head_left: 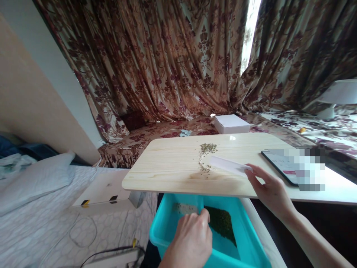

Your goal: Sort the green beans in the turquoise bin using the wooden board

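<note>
Your right hand (270,190) pinches a white strip (229,165), scattered grains (205,168) by its tip. Your left hand (193,234) curls over the turquoise bin (249,232), hold unclear.

One head-worn camera looks forward and down, close above both hands (192,234).

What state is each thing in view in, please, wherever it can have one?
Right hand: closed on white strip
Left hand: curled, contents hidden
Turquoise bin: open, divided
Small grains on the tabletop: loose, scattered
Device: screen lit
Curtains: drawn, narrow gap
Lamp: cannot tell if lit
</note>
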Available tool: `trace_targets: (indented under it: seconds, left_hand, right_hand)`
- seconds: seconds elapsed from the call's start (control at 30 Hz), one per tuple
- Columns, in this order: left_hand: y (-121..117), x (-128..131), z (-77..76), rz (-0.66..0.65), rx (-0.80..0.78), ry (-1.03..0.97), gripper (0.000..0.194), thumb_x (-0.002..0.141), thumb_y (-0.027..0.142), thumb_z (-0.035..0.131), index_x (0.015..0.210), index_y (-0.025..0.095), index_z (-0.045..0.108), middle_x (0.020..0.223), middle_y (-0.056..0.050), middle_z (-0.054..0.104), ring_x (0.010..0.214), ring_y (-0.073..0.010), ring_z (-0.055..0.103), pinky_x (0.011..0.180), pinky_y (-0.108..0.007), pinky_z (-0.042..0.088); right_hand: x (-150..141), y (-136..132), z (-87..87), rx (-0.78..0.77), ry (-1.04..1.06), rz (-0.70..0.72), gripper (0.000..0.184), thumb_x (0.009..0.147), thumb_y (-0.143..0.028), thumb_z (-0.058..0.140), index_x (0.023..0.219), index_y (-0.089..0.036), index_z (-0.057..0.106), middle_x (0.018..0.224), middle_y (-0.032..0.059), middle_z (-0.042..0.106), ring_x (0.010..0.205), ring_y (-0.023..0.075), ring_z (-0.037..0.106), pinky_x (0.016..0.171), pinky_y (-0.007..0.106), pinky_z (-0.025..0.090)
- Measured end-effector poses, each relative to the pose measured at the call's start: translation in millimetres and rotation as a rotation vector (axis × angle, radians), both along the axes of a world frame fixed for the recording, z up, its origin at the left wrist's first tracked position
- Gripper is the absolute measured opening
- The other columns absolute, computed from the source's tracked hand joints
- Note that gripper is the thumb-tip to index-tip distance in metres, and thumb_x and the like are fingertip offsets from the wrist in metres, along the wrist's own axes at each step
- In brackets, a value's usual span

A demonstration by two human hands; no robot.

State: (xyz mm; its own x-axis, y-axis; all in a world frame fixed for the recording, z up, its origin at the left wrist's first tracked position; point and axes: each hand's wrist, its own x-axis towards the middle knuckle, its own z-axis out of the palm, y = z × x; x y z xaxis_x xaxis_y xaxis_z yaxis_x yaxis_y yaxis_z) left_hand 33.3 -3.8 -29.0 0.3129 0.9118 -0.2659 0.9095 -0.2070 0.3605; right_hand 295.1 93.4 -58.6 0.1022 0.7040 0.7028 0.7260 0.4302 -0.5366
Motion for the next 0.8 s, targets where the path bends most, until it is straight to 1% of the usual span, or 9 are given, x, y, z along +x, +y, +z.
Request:
trace_targets:
  seconds: [0.1,0.27,0.33,0.4,0.47,0.6,0.7,0.8]
  left_hand:
    - [1,8,-7.0,0.008,-0.009,0.002,0.034,0.103,0.021,0.035,0.120,0.025,0.064,0.112,-0.009,0.071,0.106,-0.0300,0.065,0.091,-0.037,0.046]
    - [1,6,-10.7,0.010,-0.061,0.036,0.035,0.103,0.019,0.034,0.116,0.024,0.066,0.114,-0.009,0.070,0.108,-0.0296,0.064,0.095,-0.038,0.045]
    - [-3,7,-12.0,0.016,-0.090,0.041,0.035,0.104,0.021,0.033,0.114,0.024,0.067,0.114,-0.009,0.070,0.108,-0.0298,0.064,0.096,-0.039,0.045]
    - [-5,8,-13.1,0.040,-0.127,0.035,0.032,0.104,0.026,0.037,0.116,0.025,0.066,0.117,-0.009,0.068,0.110,-0.0308,0.063,0.097,-0.040,0.046]
    - [-6,8,-13.5,0.044,-0.173,0.029,0.029,0.101,0.026,0.042,0.119,0.026,0.065,0.121,-0.009,0.067,0.114,-0.0312,0.062,0.099,-0.040,0.045]
    - [1,2,-9.9,0.033,-0.217,0.027,0.035,0.093,0.014,0.043,0.119,0.027,0.063,0.121,-0.006,0.067,0.115,-0.0293,0.061,0.100,-0.041,0.044]
    - [7,-4,-4.2,0.064,-0.234,0.020,0.034,0.094,0.015,0.043,0.118,0.026,0.063,0.120,-0.005,0.068,0.115,-0.0292,0.061,0.100,-0.042,0.043]
    - [10,-6,1.1,0.075,-0.277,0.030,0.033,0.094,0.016,0.044,0.117,0.027,0.064,0.120,-0.005,0.069,0.113,-0.0293,0.062,0.099,-0.041,0.043]
  right_hand:
    - [1,-3,-1.1,-0.009,0.047,0.012,0.036,0.096,-0.052,0.054,0.097,-0.023,0.076,0.085,0.0065,0.083,0.069,0.0225,0.078,0.054,0.027,0.061]
    - [-2,-7,-0.7,-0.053,0.108,0.073,0.034,0.094,-0.052,0.057,0.096,-0.023,0.076,0.087,0.0061,0.083,0.073,0.0224,0.078,0.055,0.026,0.062]
    - [-3,-8,-1.4,-0.077,0.119,0.088,0.033,0.094,-0.051,0.057,0.097,-0.024,0.076,0.086,0.0057,0.083,0.072,0.0217,0.078,0.052,0.025,0.061]
    - [-4,-8,-2.5,-0.104,0.130,0.096,0.032,0.095,-0.050,0.057,0.097,-0.024,0.076,0.085,0.0052,0.083,0.070,0.0210,0.077,0.048,0.023,0.059]
    - [-4,-8,-3.3,-0.117,0.138,0.102,0.030,0.095,-0.048,0.058,0.097,-0.024,0.076,0.085,0.0046,0.082,0.070,0.0205,0.077,0.047,0.022,0.058]
    - [-3,-7,-2.0,-0.112,0.130,0.113,0.025,0.094,-0.045,0.060,0.097,-0.025,0.076,0.086,0.0034,0.082,0.069,0.0201,0.077,0.047,0.022,0.059]
    - [-2,-6,1.5,-0.134,0.115,0.105,0.024,0.094,-0.044,0.060,0.095,-0.027,0.075,0.087,0.0030,0.083,0.069,0.0207,0.077,0.042,0.022,0.057]
    - [-2,-4,4.6,-0.143,0.065,0.121,0.021,0.094,-0.043,0.060,0.094,-0.028,0.074,0.087,0.0023,0.083,0.066,0.0203,0.077,0.043,0.023,0.057]
